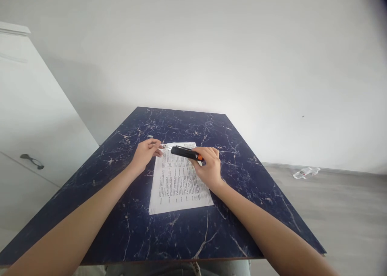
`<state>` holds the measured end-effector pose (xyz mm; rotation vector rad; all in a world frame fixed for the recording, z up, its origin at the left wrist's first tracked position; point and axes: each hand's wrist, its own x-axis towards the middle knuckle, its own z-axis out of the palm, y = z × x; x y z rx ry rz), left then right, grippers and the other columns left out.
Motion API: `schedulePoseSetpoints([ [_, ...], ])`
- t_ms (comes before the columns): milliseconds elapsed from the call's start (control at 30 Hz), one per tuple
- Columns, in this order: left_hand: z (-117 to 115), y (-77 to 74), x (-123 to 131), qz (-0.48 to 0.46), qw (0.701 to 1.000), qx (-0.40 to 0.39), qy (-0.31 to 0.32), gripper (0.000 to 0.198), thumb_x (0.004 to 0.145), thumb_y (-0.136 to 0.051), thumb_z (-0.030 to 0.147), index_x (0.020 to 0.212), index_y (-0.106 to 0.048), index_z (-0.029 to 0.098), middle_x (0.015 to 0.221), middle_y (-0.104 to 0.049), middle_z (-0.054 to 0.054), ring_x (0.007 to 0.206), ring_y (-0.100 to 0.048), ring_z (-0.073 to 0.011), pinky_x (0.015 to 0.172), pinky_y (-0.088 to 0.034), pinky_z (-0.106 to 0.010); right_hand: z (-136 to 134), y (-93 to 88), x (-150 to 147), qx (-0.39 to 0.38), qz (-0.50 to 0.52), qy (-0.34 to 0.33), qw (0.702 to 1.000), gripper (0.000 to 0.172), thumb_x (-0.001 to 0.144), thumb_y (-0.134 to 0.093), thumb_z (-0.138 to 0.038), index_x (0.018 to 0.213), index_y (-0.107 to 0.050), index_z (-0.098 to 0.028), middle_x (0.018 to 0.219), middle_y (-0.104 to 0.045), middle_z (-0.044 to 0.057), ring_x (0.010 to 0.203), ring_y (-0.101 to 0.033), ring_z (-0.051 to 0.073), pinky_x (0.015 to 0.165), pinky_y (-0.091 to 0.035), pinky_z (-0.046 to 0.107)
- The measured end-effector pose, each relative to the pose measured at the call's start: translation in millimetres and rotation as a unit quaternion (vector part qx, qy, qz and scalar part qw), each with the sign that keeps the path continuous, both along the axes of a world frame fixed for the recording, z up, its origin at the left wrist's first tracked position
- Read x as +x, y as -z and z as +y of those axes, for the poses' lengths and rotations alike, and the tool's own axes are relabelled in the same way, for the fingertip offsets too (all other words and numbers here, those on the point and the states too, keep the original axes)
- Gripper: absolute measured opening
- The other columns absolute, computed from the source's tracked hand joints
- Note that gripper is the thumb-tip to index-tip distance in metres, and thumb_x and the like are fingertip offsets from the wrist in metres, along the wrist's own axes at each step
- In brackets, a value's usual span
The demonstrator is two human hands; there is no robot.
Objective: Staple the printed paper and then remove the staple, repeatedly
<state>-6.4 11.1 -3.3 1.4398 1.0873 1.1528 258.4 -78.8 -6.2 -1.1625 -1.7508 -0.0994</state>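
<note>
The right grip [210, 165] is closed around the back end of a black stapler-like tool [185, 152], near its orange mark. The tool lies slantwise over the upper part of some printed sheets [178, 183], its front pointing toward the left grip [146, 151]. There the fingers are nearly together at a pale, shiny front piece [168, 147] — whether they pinch it or only touch it, I cannot tell.

The likeliest trouble, as I judge it, starts at that small front end: if the left fingertips slip or the right hand jerks, the shiny part could spring loose or come down on a fingertip. Holding the tool only by its back end leaves its front free to swing if the left side lets go, and a drop could crease or shift the sheets. A small grey block [150, 136] sits just beyond the left hand on the dark surface [181, 124] — a careless knuckle could knock it away.
</note>
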Motion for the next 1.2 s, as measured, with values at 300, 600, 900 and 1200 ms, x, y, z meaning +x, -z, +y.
schedulePoseSetpoints([
  [300,-22,-15.8,6,0.098,0.973,0.21,0.017,0.027,0.102,-0.056,0.046,0.11,-0.06,0.021,0.102,-0.079,-0.009,0.051,-0.062,-0.0108,0.049,-0.05,-0.024,5,5.9,-6,-0.279,0.053,-0.03,0.958,0.026,0.079,-0.079,-0.033,0.102,-0.069,-0.023,0.097,-0.074,0.004,0.089,-0.068,0.026,0.082,-0.052,0.042],
  [600,-55,-9.6,27,0.197,0.919,0.263,0.218,0.018,0.103,-0.056,0.041,0.103,-0.047,0.025,0.075,-0.074,0.001,0.049,-0.065,-0.0146,0.052,-0.049,-0.025,-10,-4.8,-8,0.041,-0.091,-0.143,0.985,0.033,0.1,-0.063,-0.024,0.132,-0.064,-0.031,0.12,-0.07,0.005,0.103,-0.065,0.023,0.088,-0.049,0.041],
  [900,-52,-9.4,27,0.225,0.91,0.292,0.19,0.029,0.096,-0.063,0.05,0.105,-0.055,0.024,0.071,-0.071,0.0,0.052,-0.063,-0.0167,0.053,-0.043,-0.027,-8,0.7,-12,0.085,-0.101,-0.128,0.983,0.026,0.1,-0.059,-0.014,0.119,-0.07,-0.029,0.099,-0.076,0.002,0.086,-0.064,0.02,0.076,-0.046,0.039],
  [1200,23,-2.9,-41,0.449,0.848,0.229,-0.161,0.028,0.099,-0.048,0.038,0.093,-0.07,0.022,0.08,-0.072,-0.008,0.074,-0.068,-0.0252,0.07,-0.047,-0.032,42,1.8,70,-0.187,-0.101,0.156,0.965,0.017,0.078,-0.058,-0.007,0.081,-0.068,-0.02,0.084,-0.07,0.005,0.081,-0.064,0.021,0.073,-0.044,0.03],
])
